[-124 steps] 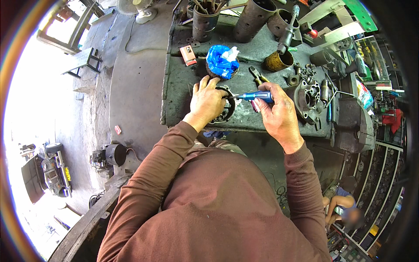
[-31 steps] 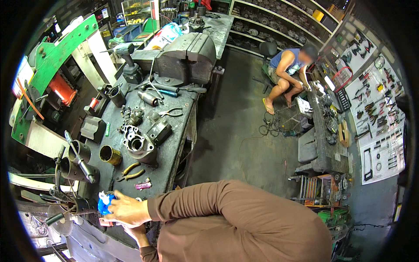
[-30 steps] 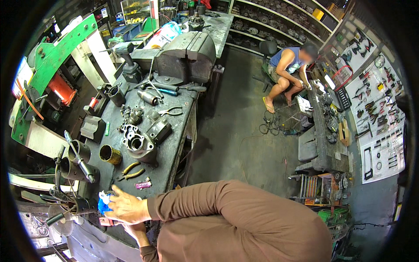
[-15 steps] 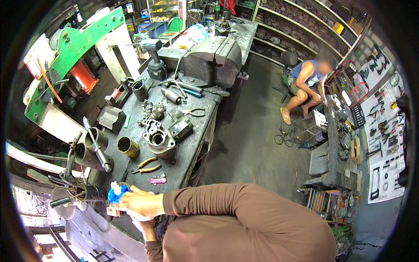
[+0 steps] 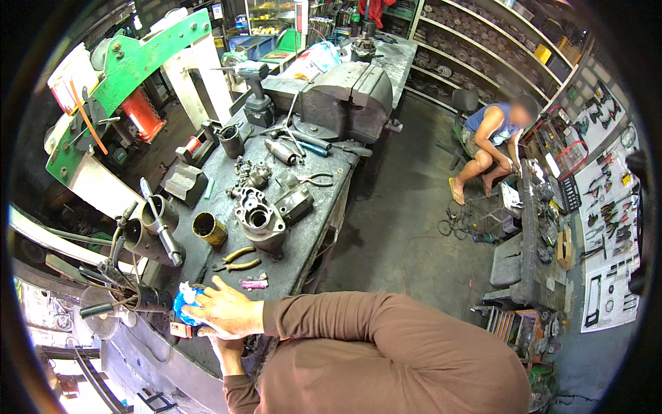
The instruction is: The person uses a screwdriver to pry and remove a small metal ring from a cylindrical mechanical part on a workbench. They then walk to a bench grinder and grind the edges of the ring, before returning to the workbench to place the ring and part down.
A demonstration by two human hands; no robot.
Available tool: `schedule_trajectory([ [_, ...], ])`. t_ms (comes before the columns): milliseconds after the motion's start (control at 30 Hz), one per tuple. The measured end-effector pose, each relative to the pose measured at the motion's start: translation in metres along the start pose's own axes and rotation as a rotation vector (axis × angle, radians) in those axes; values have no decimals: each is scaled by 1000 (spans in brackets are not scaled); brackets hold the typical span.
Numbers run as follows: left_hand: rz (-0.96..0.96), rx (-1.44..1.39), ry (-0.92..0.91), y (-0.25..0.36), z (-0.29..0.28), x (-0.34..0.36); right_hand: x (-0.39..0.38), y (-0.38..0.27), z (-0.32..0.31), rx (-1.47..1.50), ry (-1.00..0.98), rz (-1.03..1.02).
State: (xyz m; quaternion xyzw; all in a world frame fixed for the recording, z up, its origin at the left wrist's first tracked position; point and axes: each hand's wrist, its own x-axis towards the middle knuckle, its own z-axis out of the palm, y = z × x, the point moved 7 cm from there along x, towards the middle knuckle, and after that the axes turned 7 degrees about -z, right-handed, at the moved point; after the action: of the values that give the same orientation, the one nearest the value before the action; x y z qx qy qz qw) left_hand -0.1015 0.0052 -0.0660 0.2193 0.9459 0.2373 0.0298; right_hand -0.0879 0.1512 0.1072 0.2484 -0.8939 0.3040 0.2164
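My right hand (image 5: 223, 308) reaches over blue crumpled plastic with white material (image 5: 187, 302), its fingers spread and touching it. My left hand (image 5: 224, 345) is mostly under the right one; its fingers are hidden. Beside them lies a small red-and-white box (image 5: 181, 330). Farther along the dark bench (image 5: 303, 262) are a small pink item (image 5: 254, 283), yellow-handled pliers (image 5: 241, 264), a stained yellow can (image 5: 209, 229) and a metal housing (image 5: 261, 228). A metal pot of tools (image 5: 152, 299) stands next to the plastic.
A large vise (image 5: 345, 103), a cordless drill (image 5: 258, 103) and a green-and-white frame (image 5: 148, 45) border the bench. To the right, a seated person (image 5: 486, 127) works at another bench (image 5: 527, 272), near a tool board (image 5: 607, 262) and parts shelves (image 5: 476, 48).
Since the oldest frame, my view has swung right, and the blue screwdriver has gone from sight. My right hand has moved onto the blue plastic, where it stays in recent frames.
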Motion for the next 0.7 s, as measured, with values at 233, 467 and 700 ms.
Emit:
schedule_trajectory([
  [233, -110, -80, -172, -15, 6, -4, -7, 3, 19, 394, -161, 61],
  [467, 1, -82, -180, -13, 3, 4, 0, 10, 19, 433, -286, 60],
  [700, -238, -99, -206, -22, 10, 9, 0, 17, 4, 134, -33, 75],
])
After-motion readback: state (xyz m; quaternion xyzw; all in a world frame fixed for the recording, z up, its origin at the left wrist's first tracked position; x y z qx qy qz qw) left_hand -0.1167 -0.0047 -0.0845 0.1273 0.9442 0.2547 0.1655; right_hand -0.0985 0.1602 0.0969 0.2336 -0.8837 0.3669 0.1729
